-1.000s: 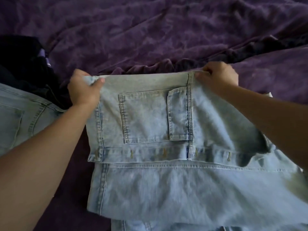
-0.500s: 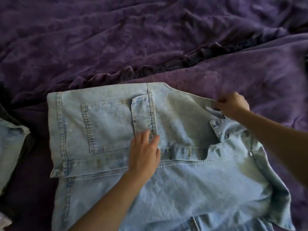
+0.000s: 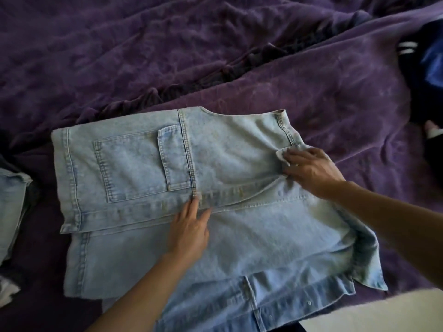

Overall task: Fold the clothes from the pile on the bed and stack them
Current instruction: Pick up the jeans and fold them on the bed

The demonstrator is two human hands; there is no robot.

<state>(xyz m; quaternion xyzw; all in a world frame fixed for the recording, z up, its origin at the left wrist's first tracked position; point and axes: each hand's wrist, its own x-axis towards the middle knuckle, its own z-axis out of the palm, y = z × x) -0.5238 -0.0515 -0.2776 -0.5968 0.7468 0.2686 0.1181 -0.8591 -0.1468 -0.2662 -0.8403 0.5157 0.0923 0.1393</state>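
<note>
The pale denim garment (image 3: 251,238) lay spread on the purple blanket (image 3: 167,56) in front of me, its far half folded back toward me so the patch pocket (image 3: 129,168) faced up. My left hand (image 3: 189,232) rested flat near the middle, fingers straight, the tips pressing the hem of the folded layer. My right hand (image 3: 311,171) was well apart from it, on the right side of the garment, fingers spread and lying on the cloth just beside a small white label (image 3: 281,157). Neither hand was clamped on anything. At the left edge sat another folded denim piece (image 3: 12,207). Dark clothes with white stripes (image 3: 417,46) lay far right.
</note>
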